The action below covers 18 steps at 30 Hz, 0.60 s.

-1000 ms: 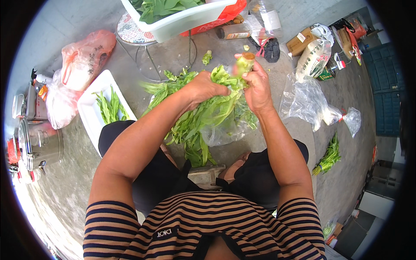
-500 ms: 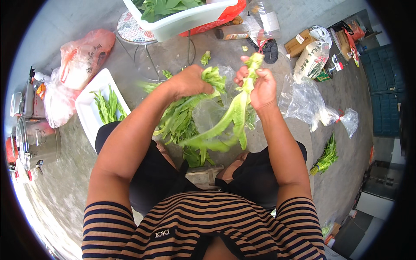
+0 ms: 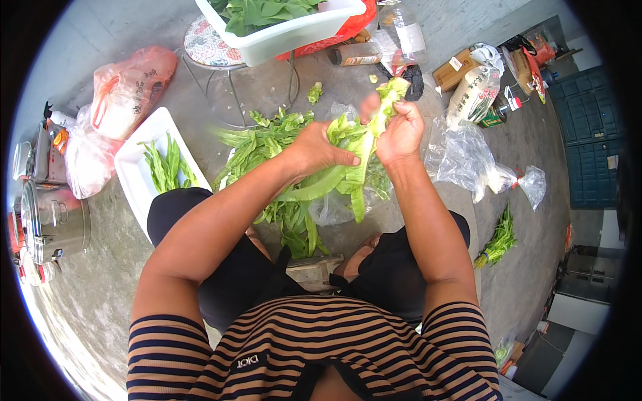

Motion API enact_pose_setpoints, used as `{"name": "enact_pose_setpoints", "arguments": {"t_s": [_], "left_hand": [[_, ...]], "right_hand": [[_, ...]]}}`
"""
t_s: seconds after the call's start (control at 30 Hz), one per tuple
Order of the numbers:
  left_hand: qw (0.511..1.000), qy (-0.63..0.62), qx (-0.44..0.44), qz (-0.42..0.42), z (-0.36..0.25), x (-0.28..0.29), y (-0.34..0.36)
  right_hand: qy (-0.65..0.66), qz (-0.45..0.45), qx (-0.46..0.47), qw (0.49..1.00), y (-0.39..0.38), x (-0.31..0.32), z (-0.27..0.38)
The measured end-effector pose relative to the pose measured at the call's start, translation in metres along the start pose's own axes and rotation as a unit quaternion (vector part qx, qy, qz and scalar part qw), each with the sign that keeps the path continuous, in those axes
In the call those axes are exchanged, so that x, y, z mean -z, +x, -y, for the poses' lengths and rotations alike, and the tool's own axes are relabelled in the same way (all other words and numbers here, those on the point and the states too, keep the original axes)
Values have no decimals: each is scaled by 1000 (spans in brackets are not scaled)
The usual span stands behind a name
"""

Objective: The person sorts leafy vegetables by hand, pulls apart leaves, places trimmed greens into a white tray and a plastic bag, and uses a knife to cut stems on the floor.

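Observation:
A pale green stalk of leafy lettuce [image 3: 384,107] stands in my right hand [image 3: 401,130], its thick cut end up and its long leaves hanging. My right fingers are wrapped round it near the top. My left hand [image 3: 317,150] is closed on lettuce leaves [image 3: 344,134] right beside the stalk, thumb pointing right; where these leaves join the stalk I cannot tell. Beneath my left hand and forearm spreads a loose pile of long green leaves [image 3: 287,214] on the ground, partly over a clear plastic bag [image 3: 331,208]. A small cut stem piece [image 3: 315,93] lies beyond.
At left, a white tub [image 3: 132,167] holds some leaves. A patterned stool [image 3: 204,43] stands far ahead beside a white basin [image 3: 294,30] of broad leaves. Pink bags [image 3: 134,87] and a steel pot [image 3: 57,220] line the left; plastic bags [image 3: 468,154] and a tied green bunch [image 3: 498,240] lie right.
My left hand has moved right and down, close to the stalk. The stalk's leaves, swinging low before, now hang nearer my left hand. My right hand has shifted only slightly.

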State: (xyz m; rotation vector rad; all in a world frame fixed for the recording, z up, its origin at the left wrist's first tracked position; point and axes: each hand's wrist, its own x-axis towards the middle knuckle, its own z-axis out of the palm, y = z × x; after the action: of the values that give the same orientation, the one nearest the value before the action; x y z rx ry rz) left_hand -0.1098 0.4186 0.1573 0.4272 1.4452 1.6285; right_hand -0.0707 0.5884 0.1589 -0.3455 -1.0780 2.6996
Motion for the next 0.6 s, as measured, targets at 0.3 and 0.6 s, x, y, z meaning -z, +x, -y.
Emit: {"name": "enact_pose_setpoints", "arguments": {"t_s": [0.3,0.6], "left_hand": [[989,142,5,40,10,31,6],[974,219,-18,56,3,55,-7]], "right_hand": [[-162,43,-51,985,-4,-10,-14],[-293,-24,-41,955,-4,-9,-5]]}}
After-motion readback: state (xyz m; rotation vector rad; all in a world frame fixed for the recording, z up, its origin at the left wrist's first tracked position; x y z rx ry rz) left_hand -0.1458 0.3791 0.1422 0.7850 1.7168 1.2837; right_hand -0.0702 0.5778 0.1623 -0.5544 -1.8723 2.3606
